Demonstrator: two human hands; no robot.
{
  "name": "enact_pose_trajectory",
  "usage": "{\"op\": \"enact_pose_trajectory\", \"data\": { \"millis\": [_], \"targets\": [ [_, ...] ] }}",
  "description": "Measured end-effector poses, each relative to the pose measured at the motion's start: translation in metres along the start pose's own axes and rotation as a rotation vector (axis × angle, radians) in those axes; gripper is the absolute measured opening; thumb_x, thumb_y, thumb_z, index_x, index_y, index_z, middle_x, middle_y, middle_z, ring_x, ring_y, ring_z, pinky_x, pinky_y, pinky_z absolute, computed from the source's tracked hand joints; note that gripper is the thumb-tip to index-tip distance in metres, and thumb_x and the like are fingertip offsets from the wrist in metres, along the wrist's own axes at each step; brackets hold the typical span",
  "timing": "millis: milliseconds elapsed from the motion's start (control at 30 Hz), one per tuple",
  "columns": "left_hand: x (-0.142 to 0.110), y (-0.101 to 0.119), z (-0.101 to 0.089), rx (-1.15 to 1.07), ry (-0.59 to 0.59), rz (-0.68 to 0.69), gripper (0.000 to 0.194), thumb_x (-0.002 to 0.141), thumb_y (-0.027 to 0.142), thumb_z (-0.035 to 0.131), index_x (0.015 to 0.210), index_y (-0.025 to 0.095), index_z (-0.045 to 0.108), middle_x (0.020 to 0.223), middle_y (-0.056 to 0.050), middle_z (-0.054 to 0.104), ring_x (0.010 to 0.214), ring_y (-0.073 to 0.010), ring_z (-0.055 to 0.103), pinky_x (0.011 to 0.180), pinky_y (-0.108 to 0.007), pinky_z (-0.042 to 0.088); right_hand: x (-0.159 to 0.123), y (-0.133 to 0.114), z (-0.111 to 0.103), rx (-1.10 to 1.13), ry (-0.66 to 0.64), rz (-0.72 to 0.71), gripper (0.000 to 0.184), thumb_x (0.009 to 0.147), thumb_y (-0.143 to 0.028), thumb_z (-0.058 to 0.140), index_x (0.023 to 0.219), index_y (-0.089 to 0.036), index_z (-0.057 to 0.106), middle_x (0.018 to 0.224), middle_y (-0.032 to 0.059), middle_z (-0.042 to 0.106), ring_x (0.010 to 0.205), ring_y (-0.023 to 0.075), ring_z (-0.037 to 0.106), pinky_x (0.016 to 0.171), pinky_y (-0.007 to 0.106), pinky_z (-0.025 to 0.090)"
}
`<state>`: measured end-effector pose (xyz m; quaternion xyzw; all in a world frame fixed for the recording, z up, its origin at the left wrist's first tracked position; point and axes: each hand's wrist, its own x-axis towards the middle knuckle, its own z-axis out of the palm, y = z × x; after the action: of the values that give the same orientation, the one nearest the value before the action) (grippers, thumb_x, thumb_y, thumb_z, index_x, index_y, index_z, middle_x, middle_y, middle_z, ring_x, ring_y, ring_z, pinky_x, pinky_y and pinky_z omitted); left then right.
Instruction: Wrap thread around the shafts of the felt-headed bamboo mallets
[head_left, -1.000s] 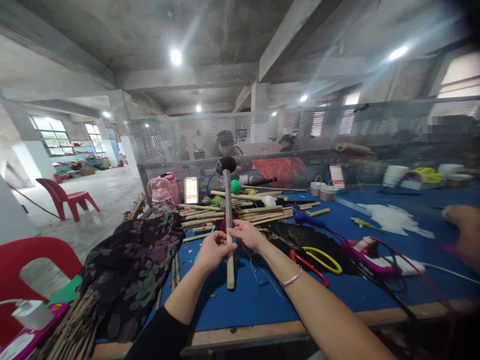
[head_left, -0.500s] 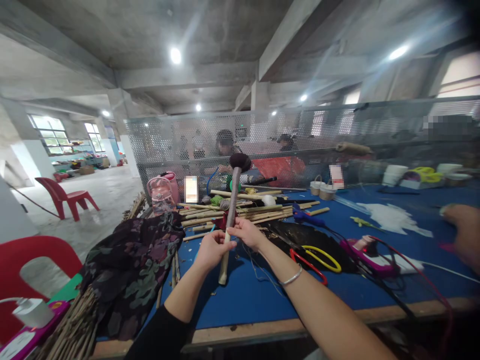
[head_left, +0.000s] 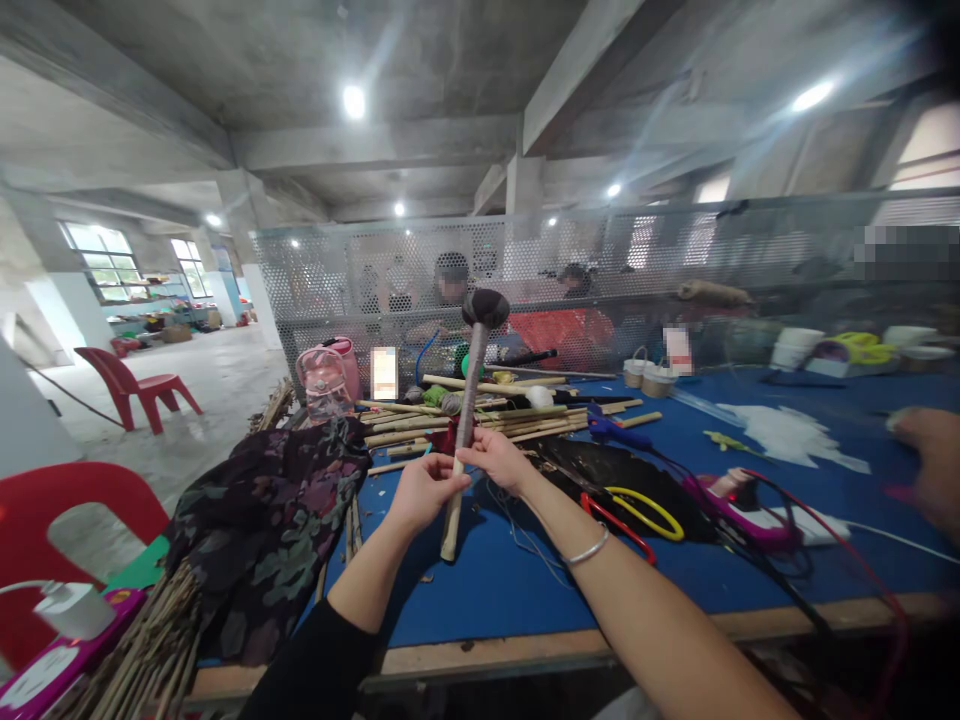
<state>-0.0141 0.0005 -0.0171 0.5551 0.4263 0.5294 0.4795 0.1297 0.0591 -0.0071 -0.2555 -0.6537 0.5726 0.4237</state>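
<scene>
I hold a bamboo stick [head_left: 466, 410] upright over the blue table [head_left: 525, 590]; its upper part is wrapped in dark cord and a dark round head [head_left: 486, 308] tops it. My left hand [head_left: 421, 490] grips the bare lower shaft, fingers closed. My right hand [head_left: 496, 459] pinches the shaft just above, a silver bangle [head_left: 586, 550] on that wrist. A thin thread hangs below my right hand.
A pile of bamboo sticks [head_left: 480, 420] lies behind my hands. Flowered dark cloth [head_left: 262, 530] sits left, red and yellow-handled scissors [head_left: 630, 510] right. A pink bottle [head_left: 324, 382], a mesh screen with people behind it, red chairs [head_left: 45, 520] and another person's hand [head_left: 930, 460] surround the table.
The stick has tilted so its head swung to the right and slightly up. Both hands stayed on the shaft in nearly the same place.
</scene>
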Motion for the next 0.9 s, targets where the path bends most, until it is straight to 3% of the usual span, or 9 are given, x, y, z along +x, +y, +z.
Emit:
{"op": "enact_pose_trajectory", "data": {
  "millis": [133, 233, 433, 600, 767, 900],
  "targets": [
    [-0.005, 0.008, -0.001, -0.13, -0.151, -0.082, 0.04, 0.062, 0.04, 0.075, 0.089, 0.012, 0.065, 0.068, -0.002, 0.06, 0.057, -0.0081, 0.051, 0.052, -0.019, 0.036, -0.006, -0.008, -0.001, 0.163, -0.093, 0.06, 0.038, 0.064, -0.038, 0.072, 0.088, -0.014, 0.056, 0.06, -0.0034, 0.058, 0.047, 0.0079, 0.05, 0.047, 0.02, 0.038],
    [-0.007, 0.009, -0.001, -0.174, -0.231, -0.152, 0.039, 0.065, 0.042, 0.072, 0.091, 0.012, 0.064, 0.077, -0.004, 0.061, 0.066, -0.0114, 0.056, 0.056, -0.02, 0.04, -0.007, -0.008, -0.001, 0.162, -0.103, 0.06, 0.037, 0.063, -0.038, 0.074, 0.084, -0.014, 0.055, 0.061, -0.003, 0.058, 0.048, 0.0082, 0.05, 0.047, 0.021, 0.039],
    [0.0, -0.003, -0.001, 0.113, 0.038, 0.009, 0.046, 0.055, 0.038, 0.078, 0.09, 0.014, 0.062, 0.066, 0.002, 0.056, 0.05, -0.0071, 0.047, 0.046, -0.019, 0.035, -0.001, 0.0, 0.001, 0.038, -0.011, 0.024, 0.036, 0.062, -0.037, 0.074, 0.081, -0.013, 0.055, 0.066, -0.0002, 0.063, 0.056, 0.0109, 0.057, 0.053, 0.022, 0.042],
    [-0.002, 0.005, -0.002, 0.05, -0.055, -0.059, 0.043, 0.057, 0.042, 0.076, 0.086, 0.012, 0.066, 0.066, -0.002, 0.06, 0.054, -0.0091, 0.05, 0.05, -0.02, 0.037, -0.003, -0.005, -0.003, 0.107, -0.074, 0.062, 0.038, 0.063, -0.036, 0.074, 0.086, -0.013, 0.056, 0.066, -0.0002, 0.063, 0.054, 0.0098, 0.056, 0.05, 0.02, 0.04],
    [-0.007, 0.01, -0.001, -0.153, -0.2, -0.164, 0.044, 0.064, 0.045, 0.071, 0.094, 0.014, 0.064, 0.084, -0.007, 0.065, 0.068, -0.0143, 0.061, 0.06, -0.023, 0.044, -0.006, -0.004, -0.008, 0.156, -0.108, 0.103, 0.037, 0.065, -0.037, 0.072, 0.088, -0.013, 0.056, 0.063, -0.002, 0.061, 0.044, 0.006, 0.048, 0.042, 0.018, 0.031],
    [-0.003, -0.001, 0.0, 0.017, -0.097, -0.083, 0.044, 0.061, 0.042, 0.074, 0.092, 0.013, 0.063, 0.074, -0.005, 0.064, 0.06, -0.0123, 0.057, 0.055, -0.022, 0.042, -0.001, 0.007, -0.005, 0.124, -0.043, 0.074, 0.039, 0.061, -0.037, 0.075, 0.084, -0.013, 0.056, 0.068, 0.0003, 0.063, 0.056, 0.0103, 0.057, 0.054, 0.022, 0.042]
  ]
}}
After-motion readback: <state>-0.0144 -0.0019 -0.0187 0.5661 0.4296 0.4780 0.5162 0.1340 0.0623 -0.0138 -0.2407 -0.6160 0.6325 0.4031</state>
